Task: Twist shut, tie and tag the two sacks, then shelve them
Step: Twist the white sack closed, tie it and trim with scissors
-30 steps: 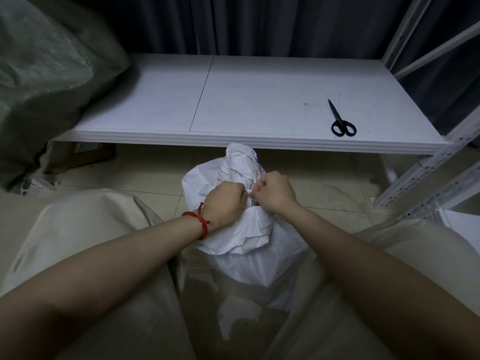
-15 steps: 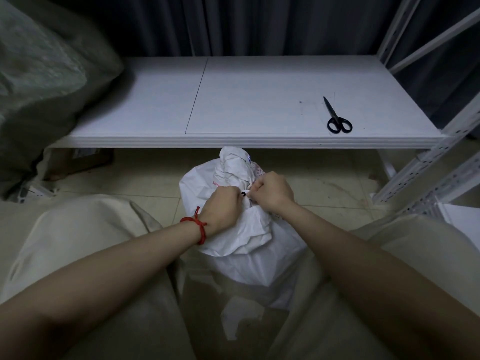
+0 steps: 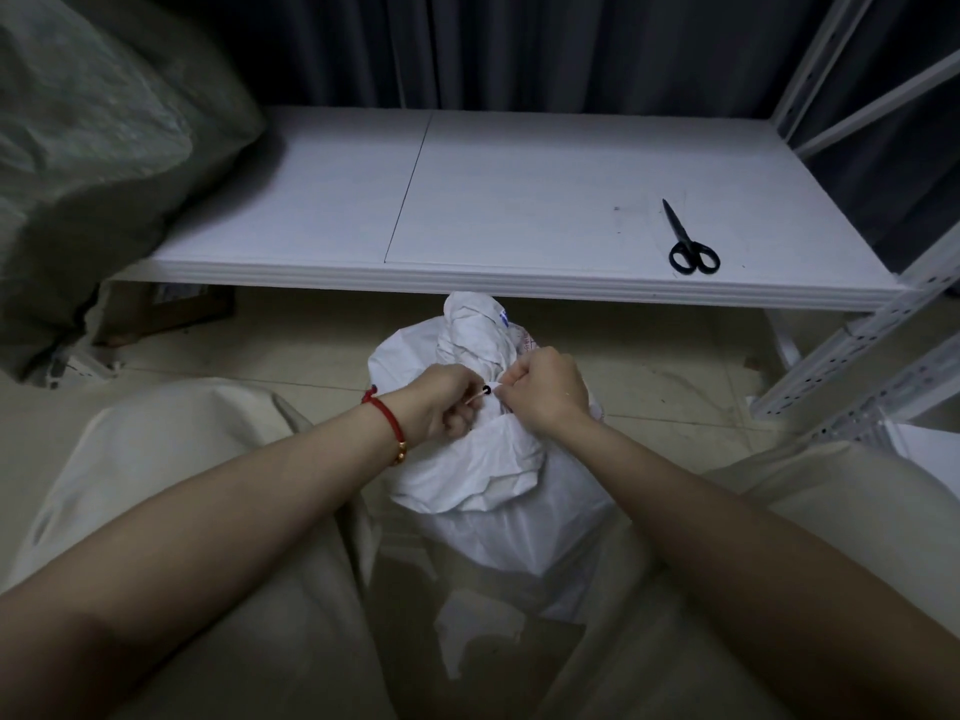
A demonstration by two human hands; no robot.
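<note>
A white sack (image 3: 493,491) stands on the floor between my knees, its top twisted into a bunch (image 3: 475,330). My left hand (image 3: 441,407), with a red cord on the wrist, pinches a thin tan tie (image 3: 475,400) at the sack's neck. My right hand (image 3: 545,389) pinches the other side of the neck, close by. A small black dot or hole (image 3: 487,390) shows between the two hands. A large grey-green sack (image 3: 88,163) lies at the left, partly on the white shelf (image 3: 519,200).
Black scissors (image 3: 688,241) lie on the shelf at the right. White perforated rack uprights (image 3: 862,350) stand at the right. A brown cardboard box (image 3: 161,314) sits under the shelf at the left. Dark curtains hang behind. The floor is tiled.
My two hands have drawn slightly apart at the sack's neck, and the tan tie with its black dot now shows between them. The camera has shifted a little.
</note>
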